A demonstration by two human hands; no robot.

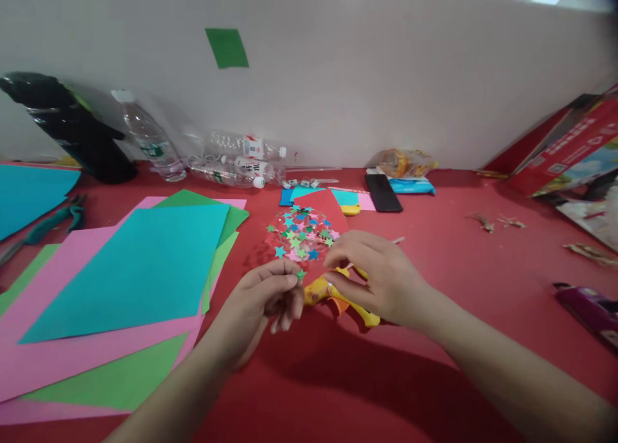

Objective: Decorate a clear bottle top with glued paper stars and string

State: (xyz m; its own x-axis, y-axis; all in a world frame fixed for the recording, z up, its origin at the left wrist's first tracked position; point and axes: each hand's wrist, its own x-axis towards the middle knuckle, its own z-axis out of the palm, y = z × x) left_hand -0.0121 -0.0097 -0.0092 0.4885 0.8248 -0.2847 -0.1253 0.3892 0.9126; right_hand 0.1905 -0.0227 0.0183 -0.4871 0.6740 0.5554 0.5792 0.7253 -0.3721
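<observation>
My left hand (277,295) is closed in a pinch on a small green paper star (300,275). Just right of it, my right hand (374,272) hovers with thumb and forefinger curved and apart, and no item shows between them. Below the right hand lies a yellow tool (355,306) with an orange part; the hand partly covers it, so its kind is unclear. Beyond both hands sits a rounded clear plastic piece (271,236) covered with several coloured stars, partly over a red paper sheet (333,211).
Stacked coloured paper (140,269) and pliers (53,224) lie on the left. Along the wall are a black flask (72,131), an upright bottle (149,137) and several lying bottles (232,147). A phone (383,192) lies behind; a red box (570,143) stands right.
</observation>
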